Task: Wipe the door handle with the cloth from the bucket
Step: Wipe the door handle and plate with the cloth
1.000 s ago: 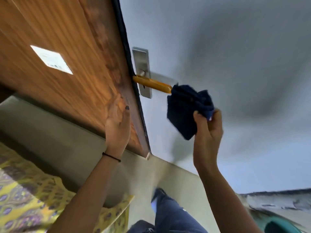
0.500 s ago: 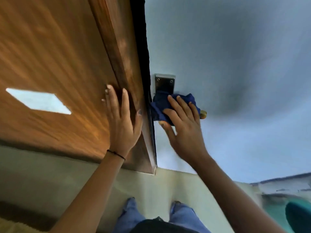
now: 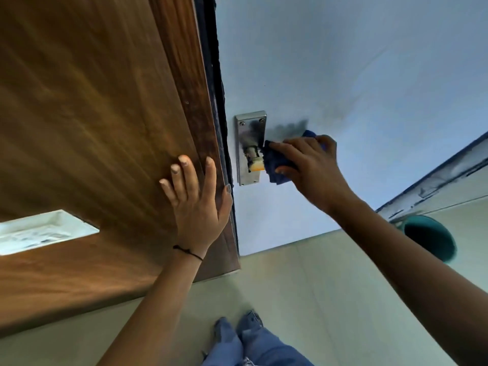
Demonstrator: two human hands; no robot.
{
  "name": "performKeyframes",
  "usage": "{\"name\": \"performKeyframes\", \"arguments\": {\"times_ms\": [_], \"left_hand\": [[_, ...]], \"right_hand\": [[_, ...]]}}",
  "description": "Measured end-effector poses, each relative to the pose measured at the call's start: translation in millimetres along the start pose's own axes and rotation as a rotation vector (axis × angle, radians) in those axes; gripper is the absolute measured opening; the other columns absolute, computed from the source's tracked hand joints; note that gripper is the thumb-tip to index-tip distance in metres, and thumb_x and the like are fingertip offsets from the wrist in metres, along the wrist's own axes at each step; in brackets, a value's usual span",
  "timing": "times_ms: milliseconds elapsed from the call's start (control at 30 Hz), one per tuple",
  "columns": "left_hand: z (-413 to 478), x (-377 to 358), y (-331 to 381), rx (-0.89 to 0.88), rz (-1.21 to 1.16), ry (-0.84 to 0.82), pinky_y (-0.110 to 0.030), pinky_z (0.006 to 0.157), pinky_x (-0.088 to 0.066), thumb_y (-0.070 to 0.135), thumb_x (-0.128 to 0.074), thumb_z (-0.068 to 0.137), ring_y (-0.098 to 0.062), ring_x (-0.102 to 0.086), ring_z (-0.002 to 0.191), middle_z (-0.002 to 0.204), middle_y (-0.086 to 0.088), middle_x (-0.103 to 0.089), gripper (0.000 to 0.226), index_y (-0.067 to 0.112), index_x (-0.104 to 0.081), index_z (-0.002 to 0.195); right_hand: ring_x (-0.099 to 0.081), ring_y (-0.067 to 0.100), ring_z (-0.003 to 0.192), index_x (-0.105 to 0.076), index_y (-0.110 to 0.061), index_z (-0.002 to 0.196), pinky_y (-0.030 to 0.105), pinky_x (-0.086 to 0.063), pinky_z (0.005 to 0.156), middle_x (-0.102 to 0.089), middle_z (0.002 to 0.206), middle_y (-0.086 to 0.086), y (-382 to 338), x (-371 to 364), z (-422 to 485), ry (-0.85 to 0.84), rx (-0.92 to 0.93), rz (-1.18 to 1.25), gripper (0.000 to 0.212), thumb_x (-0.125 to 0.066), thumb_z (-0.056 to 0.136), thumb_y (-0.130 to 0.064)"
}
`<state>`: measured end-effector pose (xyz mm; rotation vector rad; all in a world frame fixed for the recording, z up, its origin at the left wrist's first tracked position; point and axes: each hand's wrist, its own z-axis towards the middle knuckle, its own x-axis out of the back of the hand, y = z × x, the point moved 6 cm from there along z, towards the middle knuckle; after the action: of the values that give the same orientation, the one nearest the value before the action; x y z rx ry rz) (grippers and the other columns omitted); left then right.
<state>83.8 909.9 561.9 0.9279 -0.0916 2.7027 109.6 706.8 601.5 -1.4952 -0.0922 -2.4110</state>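
Blue cloth [image 3: 274, 165] is bunched in the right hand [image 3: 309, 165], fingers curled around it and clamped over the door handle [image 3: 256, 167]. Only a short yellow stub of the handle shows, just left of the fingertips, where it meets the metal plate [image 3: 249, 133]. Rest of the handle is hidden under cloth and hand. A corner of cloth sticks out above the knuckles, another hangs below the thumb.

Plate is screwed to a pale blue door [image 3: 343, 75]; a dark shadow sits on the door just above the right hand.

Left hand [image 3: 196, 204] is flat, fingers spread wide, holding nothing. Palm and fingers press on the brown wooden panel [image 3: 92, 114], thumb reaching onto its dark edge strip [image 3: 217, 101]. Black thread band [image 3: 188, 251] on the left wrist.

Teal bucket [image 3: 429, 241] sits on the floor [image 3: 303, 286] to the right of the right forearm, well apart from both hands; contents can't be made out. Jeans-covered legs [image 3: 250, 344] are below, between the two forearms. White rectangle [image 3: 45, 231] on the wood panel, left of the left hand.
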Motion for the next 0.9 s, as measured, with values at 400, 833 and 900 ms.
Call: {"name": "performKeyframes", "arguments": {"times_ms": [400,833,900], "left_hand": [[-1,-2,0,-0.002,0.042,0.006,-0.041,0.116,0.017,0.042,-0.042,0.092,-0.020,0.026,0.144,0.155,-0.003,0.031,0.081,0.022,0.009,0.151],[8,5,2,-0.052,0.039,0.003,-0.042,0.114,0.019,0.038,-0.052,0.090,-0.022,0.029,0.143,0.156,-0.020,0.019,0.089,0.020,0.012,0.150],[17,8,6,-0.058,0.047,0.019,-0.042,0.114,0.019,0.036,-0.055,0.089,-0.021,0.029,0.142,0.148,-0.027,-0.005,0.093,0.018,0.013,0.150]], "right_hand": [[-0.062,0.026,0.106,-0.063,-0.021,0.119,0.049,-0.031,0.105,-0.068,0.113,0.000,-8,-7,-3,0.031,0.068,0.015,0.036,-0.065,0.083,-0.018],[-0.060,0.029,0.105,-0.067,-0.020,0.115,0.047,-0.035,0.103,-0.067,0.111,0.005,4,-1,-10,0.011,-0.056,0.107,0.035,-0.058,0.081,-0.019],[-0.061,0.030,0.104,-0.069,-0.018,0.113,0.050,-0.038,0.102,-0.068,0.112,0.007,-27,-5,-5,0.001,0.002,0.136,0.036,-0.049,0.083,-0.022]]}}
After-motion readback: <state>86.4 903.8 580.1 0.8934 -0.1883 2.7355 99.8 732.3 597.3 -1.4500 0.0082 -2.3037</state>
